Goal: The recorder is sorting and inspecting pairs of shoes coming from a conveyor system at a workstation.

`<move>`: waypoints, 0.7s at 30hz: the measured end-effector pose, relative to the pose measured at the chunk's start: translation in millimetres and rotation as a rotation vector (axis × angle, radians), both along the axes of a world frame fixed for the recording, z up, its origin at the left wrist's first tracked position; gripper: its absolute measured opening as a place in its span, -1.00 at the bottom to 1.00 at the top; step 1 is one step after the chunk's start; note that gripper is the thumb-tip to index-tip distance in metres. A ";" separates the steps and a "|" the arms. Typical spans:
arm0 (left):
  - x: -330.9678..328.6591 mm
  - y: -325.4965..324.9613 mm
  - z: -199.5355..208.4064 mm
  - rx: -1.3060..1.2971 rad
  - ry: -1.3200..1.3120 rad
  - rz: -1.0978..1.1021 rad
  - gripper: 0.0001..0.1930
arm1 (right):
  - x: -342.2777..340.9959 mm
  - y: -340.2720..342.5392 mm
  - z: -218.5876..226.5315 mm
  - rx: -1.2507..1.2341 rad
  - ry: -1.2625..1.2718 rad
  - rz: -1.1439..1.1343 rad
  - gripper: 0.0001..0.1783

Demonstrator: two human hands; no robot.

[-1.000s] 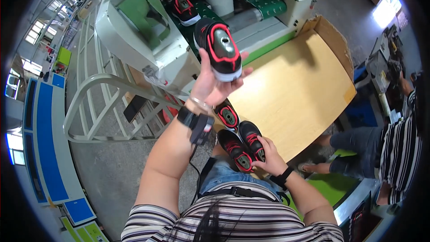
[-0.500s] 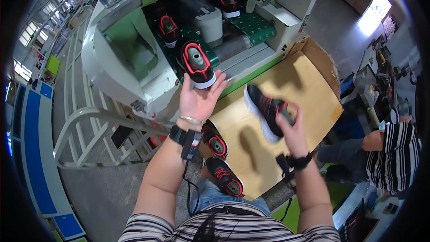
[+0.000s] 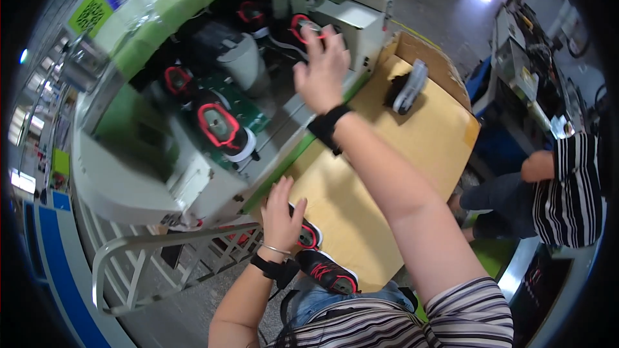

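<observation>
My right hand (image 3: 322, 71) reaches into the machine with its fingers apart, at a black shoe with a red collar (image 3: 303, 24). Whether the fingertips touch that shoe I cannot tell. Lower down, my left hand (image 3: 278, 216) is open beside another black and red shoe (image 3: 311, 235), covering part of it. A further black shoe with red laces (image 3: 329, 270) lies by my lap. On the machine's green studded pad (image 3: 248, 113) rests a black shoe with a white sole (image 3: 222, 129), heel toward me. Behind it sits another shoe (image 3: 177, 80); one more shoe (image 3: 253, 16) stands farther right.
A dark thing with a grey-white edge (image 3: 407, 90) stands tilted on the cardboard (image 3: 367, 219); its kind is unclear. Bent metal rails (image 3: 167, 235) run at the left. A person in a striped top (image 3: 577, 187) is at the right, near a cluttered bench (image 3: 522, 84).
My left hand has let go of the shoe on the pad and drawn back toward my lap. My right hand has moved from over the cardboard into the machine and let go of its shoe.
</observation>
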State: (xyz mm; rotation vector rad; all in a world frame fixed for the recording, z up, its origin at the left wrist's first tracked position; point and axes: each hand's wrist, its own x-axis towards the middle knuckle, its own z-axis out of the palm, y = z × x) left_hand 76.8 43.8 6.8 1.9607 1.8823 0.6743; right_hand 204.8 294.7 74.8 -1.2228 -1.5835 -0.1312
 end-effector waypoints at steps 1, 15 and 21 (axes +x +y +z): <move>6.9 -11.4 -21.6 -0.058 0.062 0.000 -0.49 | -9.0 -20.2 -9.3 0.008 0.004 0.124 -0.12; 32.3 -14.9 -54.8 0.126 0.183 -0.115 -0.81 | 163.1 -38.3 -167.1 -0.621 -0.410 -0.163 -0.33; 28.4 -19.7 -50.7 0.177 0.179 -0.092 -0.84 | 168.9 -116.1 -191.0 -0.459 0.224 -0.220 -0.35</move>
